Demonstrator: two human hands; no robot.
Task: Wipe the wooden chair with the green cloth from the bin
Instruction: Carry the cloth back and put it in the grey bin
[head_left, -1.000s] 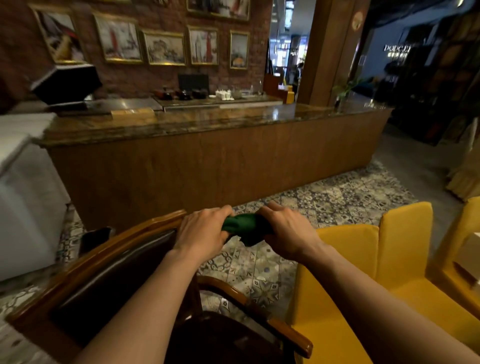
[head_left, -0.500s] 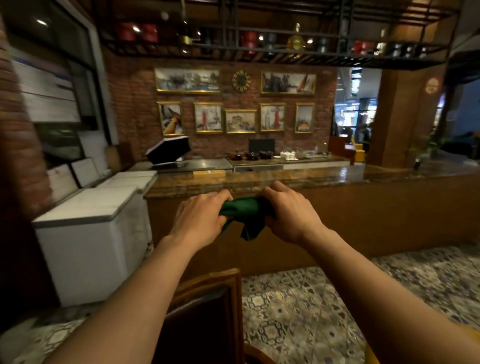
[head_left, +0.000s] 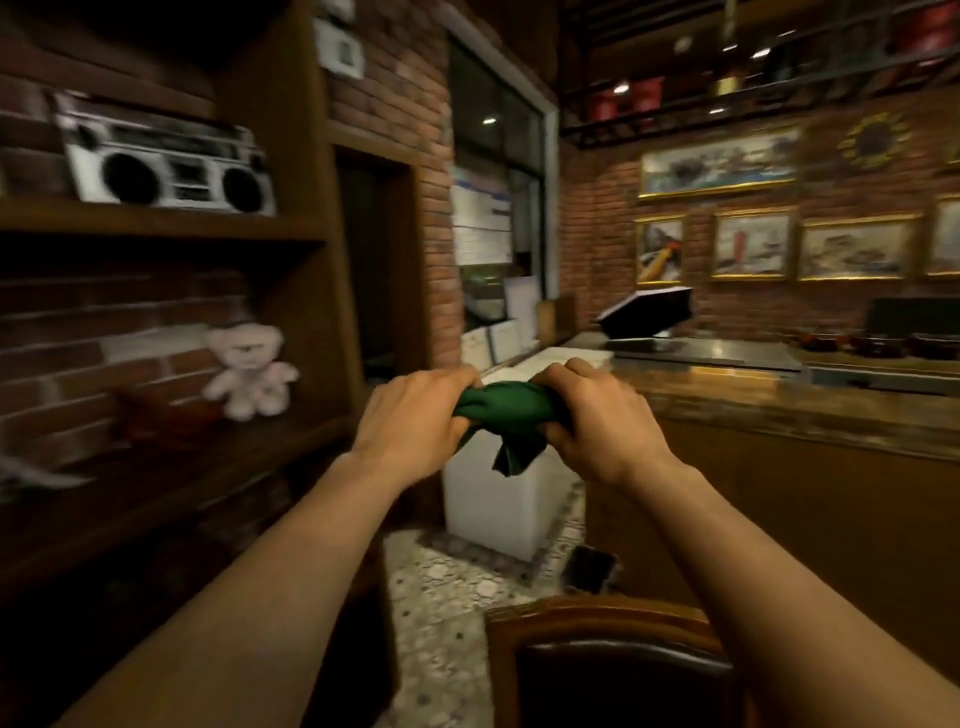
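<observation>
Both arms are stretched out in front, and the green cloth is bunched up between the two fists at chest height, well above the floor. The left hand is curled tight around one end, the right hand is curled tight around the other, knuckles up, the two hands close together with only a short twist of fabric showing between them. A loose tail of the cloth hangs down under the middle. Down at the bottom edge, the wooden chair shows only its curved top rail and dark padded back, sitting below the right forearm and well apart from the cloth, nothing touching it. Behind the hands stands a white chest freezer on the patterned tile floor, beside a long wooden counter. To the left, a dark wooden shelf carries a silver radio, and lower down what looks like a pale stuffed toy, though the picture is blurred there.
</observation>
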